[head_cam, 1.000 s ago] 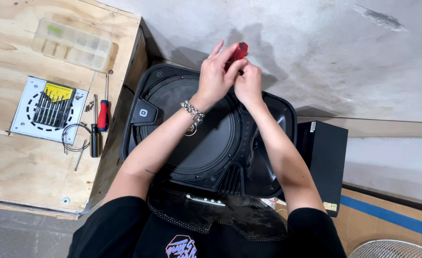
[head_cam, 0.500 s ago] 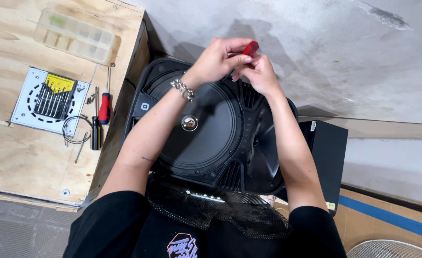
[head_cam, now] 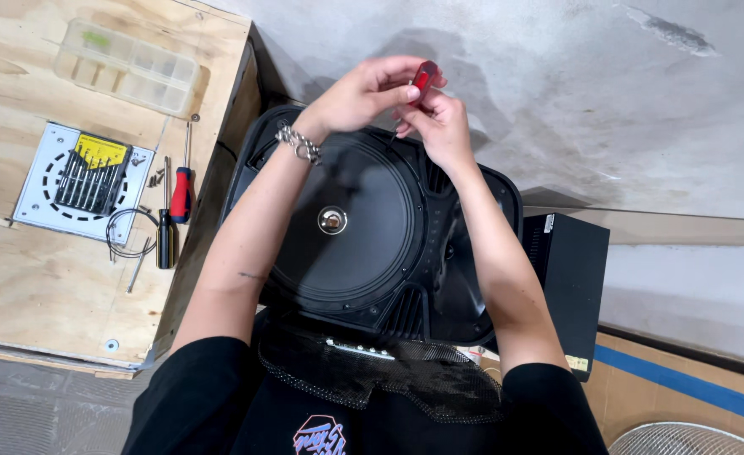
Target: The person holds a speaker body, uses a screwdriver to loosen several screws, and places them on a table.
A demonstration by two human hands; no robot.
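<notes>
Both hands pinch one small red tool handle (head_cam: 425,76) at upper centre of the frame: left hand (head_cam: 363,93) wraps it from the left with fingers curled, right hand (head_cam: 439,126) closes on it from below. They hold it over the far rim of the black loudspeaker (head_cam: 363,227) lying face-up at mid-frame.

Risks as I read them:
- A slip would drop the handle onto the cone, which looks easy to dent or puncture.
- The mesh grille (head_cam: 389,375) at bottom centre lies loose over the person's lap, so it could slide.
- Loose screws (head_cam: 154,177) near the screwdrivers (head_cam: 174,211) at left could roll off the plywood bench (head_cam: 43,278).

Unclear: the tool's tip is buried in the fingers, so I can't tell shaft or bit. Black box (head_cam: 570,270) at right is partly behind the forearm.
</notes>
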